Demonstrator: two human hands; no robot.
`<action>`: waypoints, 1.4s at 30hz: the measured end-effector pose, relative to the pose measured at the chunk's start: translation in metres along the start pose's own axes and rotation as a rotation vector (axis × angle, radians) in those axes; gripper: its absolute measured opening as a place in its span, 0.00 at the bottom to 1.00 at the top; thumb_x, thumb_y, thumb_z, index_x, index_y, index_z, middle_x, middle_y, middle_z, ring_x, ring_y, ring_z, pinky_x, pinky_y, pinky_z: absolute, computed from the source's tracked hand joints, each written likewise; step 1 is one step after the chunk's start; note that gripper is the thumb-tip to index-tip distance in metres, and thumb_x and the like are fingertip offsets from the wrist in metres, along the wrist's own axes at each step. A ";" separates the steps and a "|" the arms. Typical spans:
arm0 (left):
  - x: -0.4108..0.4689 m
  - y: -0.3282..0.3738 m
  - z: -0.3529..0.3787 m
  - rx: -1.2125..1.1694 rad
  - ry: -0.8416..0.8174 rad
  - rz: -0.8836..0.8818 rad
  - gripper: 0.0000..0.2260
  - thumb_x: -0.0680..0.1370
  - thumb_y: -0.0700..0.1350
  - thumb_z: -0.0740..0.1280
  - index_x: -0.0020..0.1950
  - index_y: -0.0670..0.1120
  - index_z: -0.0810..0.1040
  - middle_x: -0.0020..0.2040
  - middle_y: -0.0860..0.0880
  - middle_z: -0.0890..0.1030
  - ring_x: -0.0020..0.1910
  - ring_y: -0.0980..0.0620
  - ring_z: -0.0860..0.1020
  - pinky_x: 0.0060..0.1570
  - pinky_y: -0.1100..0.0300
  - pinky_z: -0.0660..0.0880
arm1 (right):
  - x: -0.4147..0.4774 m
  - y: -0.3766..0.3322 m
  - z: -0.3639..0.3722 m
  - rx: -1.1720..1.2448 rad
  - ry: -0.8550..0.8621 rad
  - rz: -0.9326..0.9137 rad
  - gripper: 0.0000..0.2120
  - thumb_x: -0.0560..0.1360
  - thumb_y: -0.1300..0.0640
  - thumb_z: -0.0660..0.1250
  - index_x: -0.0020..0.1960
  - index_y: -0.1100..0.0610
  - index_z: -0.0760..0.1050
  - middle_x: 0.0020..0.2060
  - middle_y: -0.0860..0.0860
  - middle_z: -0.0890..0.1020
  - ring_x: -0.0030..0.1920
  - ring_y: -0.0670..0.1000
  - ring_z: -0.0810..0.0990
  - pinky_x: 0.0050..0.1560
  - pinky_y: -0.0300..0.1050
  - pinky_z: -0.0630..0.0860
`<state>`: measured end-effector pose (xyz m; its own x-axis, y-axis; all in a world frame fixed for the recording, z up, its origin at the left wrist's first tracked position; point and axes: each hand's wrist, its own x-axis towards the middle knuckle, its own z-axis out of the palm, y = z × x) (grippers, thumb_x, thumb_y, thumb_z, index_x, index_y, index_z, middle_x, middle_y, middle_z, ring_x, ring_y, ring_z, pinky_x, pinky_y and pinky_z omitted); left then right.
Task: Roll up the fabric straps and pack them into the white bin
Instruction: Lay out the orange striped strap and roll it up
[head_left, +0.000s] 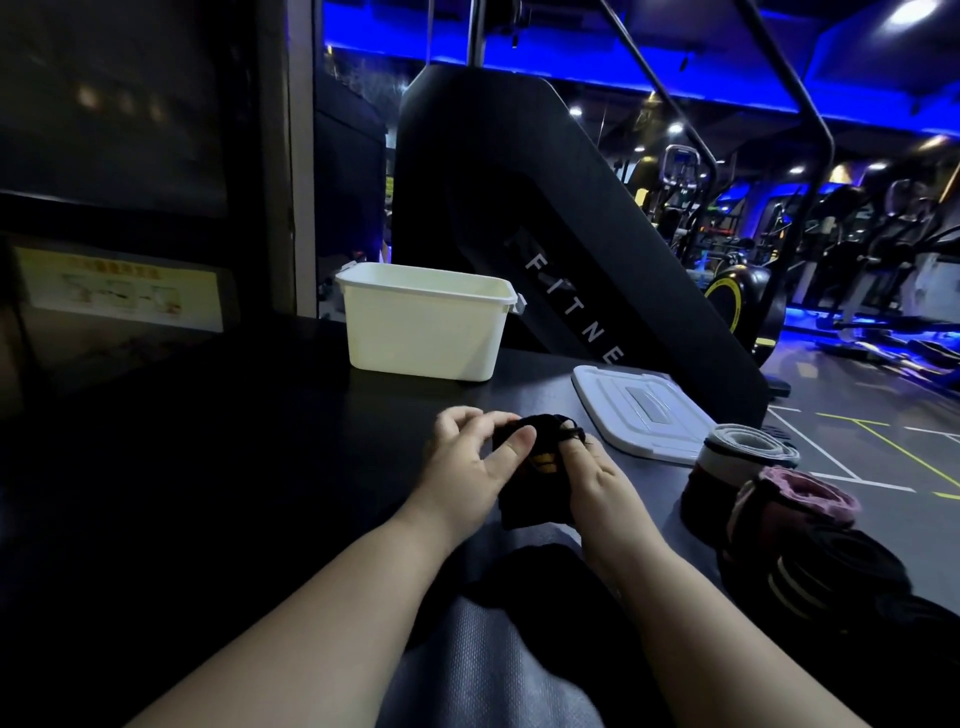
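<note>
Fingers (517, 441): left hand (465, 470) and right hand (597, 488) pinch a black strap (530, 501).
Bin (423, 332): beyond the fingers.
Rolls (748, 454): right of them.

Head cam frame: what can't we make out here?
- white bin, head view: its near wall hides the inside, so contents are unknown.
- black strap, head view: left hand and right hand cover much of it, so how far it is rolled is unclear.
- rolled straps, head view: the nearest ones are too dark to separate, so the count is unclear.
- yellow sign, head view: blurred, unreadable.
</note>
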<state>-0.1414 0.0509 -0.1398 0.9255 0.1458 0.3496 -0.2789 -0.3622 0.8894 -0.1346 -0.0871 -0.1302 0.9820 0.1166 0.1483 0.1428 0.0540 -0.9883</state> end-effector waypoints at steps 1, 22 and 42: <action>0.000 0.001 -0.002 -0.078 -0.066 -0.034 0.09 0.76 0.59 0.67 0.53 0.58 0.78 0.64 0.52 0.69 0.62 0.53 0.72 0.66 0.59 0.68 | 0.000 0.000 -0.001 -0.009 -0.003 0.005 0.12 0.83 0.51 0.57 0.55 0.58 0.75 0.48 0.60 0.82 0.45 0.56 0.84 0.43 0.56 0.82; -0.002 -0.003 -0.011 -0.304 -0.187 0.010 0.26 0.63 0.62 0.68 0.57 0.52 0.77 0.54 0.47 0.82 0.55 0.51 0.80 0.59 0.53 0.76 | -0.003 0.006 -0.011 -0.078 -0.068 -0.064 0.20 0.67 0.41 0.68 0.54 0.50 0.74 0.49 0.52 0.80 0.49 0.51 0.79 0.50 0.54 0.78; -0.005 0.006 -0.010 -0.474 -0.186 -0.276 0.11 0.79 0.55 0.64 0.46 0.48 0.72 0.40 0.45 0.74 0.39 0.47 0.74 0.38 0.53 0.73 | -0.009 0.006 -0.006 -0.632 -0.175 -0.409 0.17 0.76 0.51 0.65 0.63 0.52 0.68 0.56 0.45 0.72 0.56 0.30 0.68 0.54 0.22 0.62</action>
<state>-0.1501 0.0569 -0.1329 0.9978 -0.0037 0.0667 -0.0657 0.1242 0.9901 -0.1416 -0.0941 -0.1377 0.8098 0.3669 0.4579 0.5849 -0.4437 -0.6790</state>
